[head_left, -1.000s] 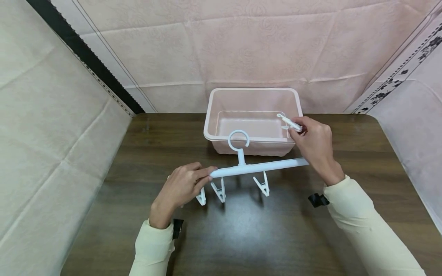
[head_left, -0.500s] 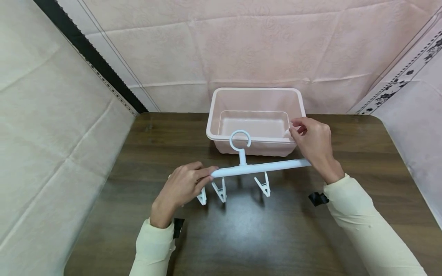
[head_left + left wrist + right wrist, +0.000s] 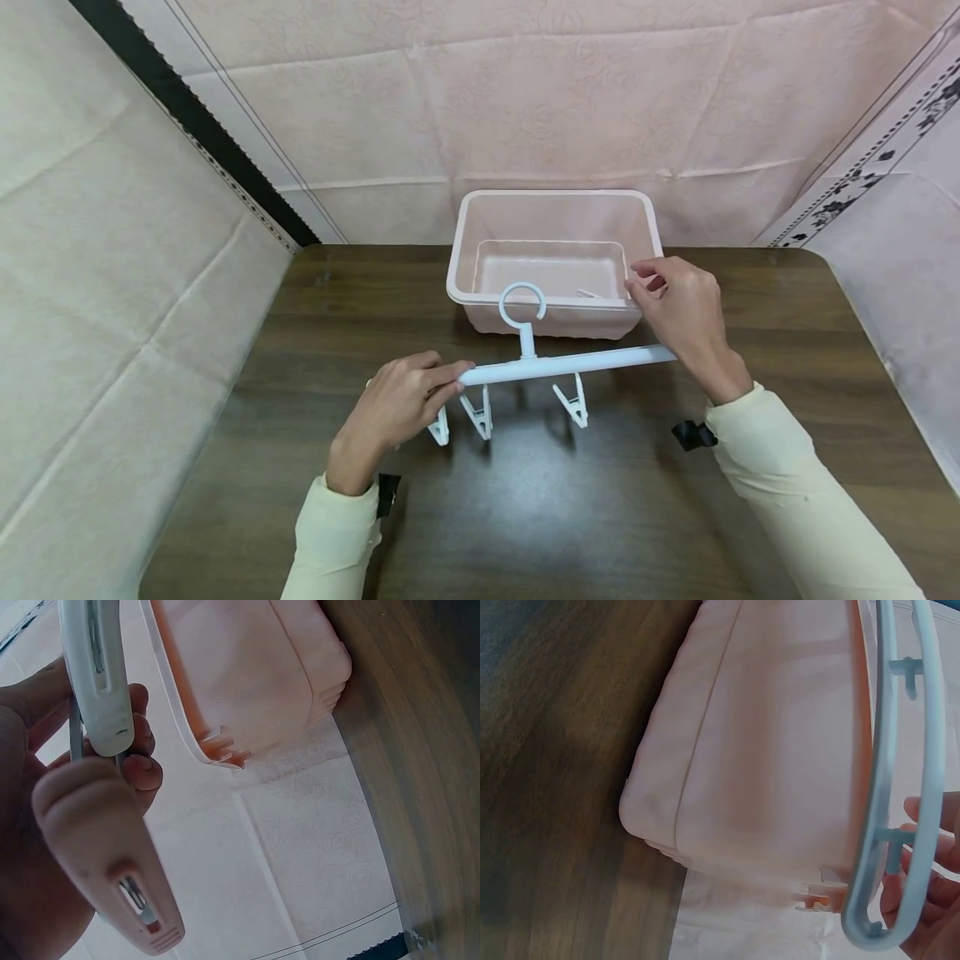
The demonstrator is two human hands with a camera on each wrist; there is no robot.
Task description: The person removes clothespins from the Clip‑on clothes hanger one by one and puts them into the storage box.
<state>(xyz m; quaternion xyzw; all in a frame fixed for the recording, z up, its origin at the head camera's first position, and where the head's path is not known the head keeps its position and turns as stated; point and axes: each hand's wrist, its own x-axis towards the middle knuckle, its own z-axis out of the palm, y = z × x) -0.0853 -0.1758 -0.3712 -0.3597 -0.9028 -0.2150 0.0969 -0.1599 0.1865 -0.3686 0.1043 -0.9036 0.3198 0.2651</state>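
- Pale patterned cloth (image 3: 525, 100) hung behind and to both sides, creased, with a dark band at left and printed flowers at right.
- The brown wooden table (image 3: 525, 508) filled the lower part of the head view.
- Light sleeves (image 3: 795, 483) covered both forearms, with a black strap (image 3: 693, 435) at each wrist.
- The pink basin (image 3: 585, 321) stood upright at the far edge of the table.
- The white hanger (image 3: 570, 365) ran across in front of the basin, hook upward and overlapping the basin's front rim in the head view. Its right end passed out of sight at the right wrist.
- The left hand (image 3: 397, 396) grasped the hanger's left end, thumb and fingers around it.
- The right hand (image 3: 682, 308) was by the basin's right front corner, fingers loosely bent with nothing seen between them; whether they touched the rim I could not tell.
- Three white clips (image 3: 575, 408) showed below the hanger's bar, two near the left hand and one right of the hook.
- A small white piece (image 3: 587, 293) lay inside the basin by the front rim, mostly hidden.
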